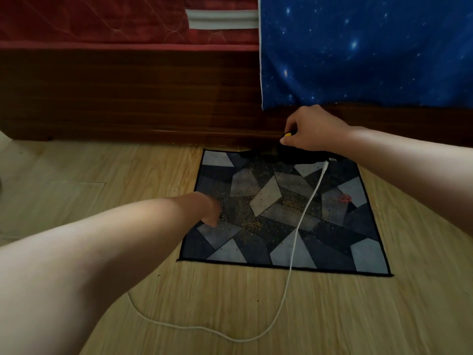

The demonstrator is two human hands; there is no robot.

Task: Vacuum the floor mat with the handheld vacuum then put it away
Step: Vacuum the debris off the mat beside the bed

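A square floor mat (340, 242) with grey and dark blue angular patches lies on the wooden floor, sprinkled with yellowish crumbs around its middle. A black handheld vacuum (294, 154) with a yellow button sits along the mat's far edge. My right hand (312, 129) grips its handle from above. A white cable (299, 226) runs from the vacuum's rear across the mat and onto the floor. My left hand (208, 208) rests on the mat's left part; its fingers are hidden behind the wrist. A small red object (344, 198) lies on the mat's right side.
A dark wooden bed frame (128, 98) with a red mattress (102, 19) runs along the back, right behind the mat. A blue starry sheet (371, 47) hangs over its right part. The cable loops over the light wood floor (332, 316) in front.
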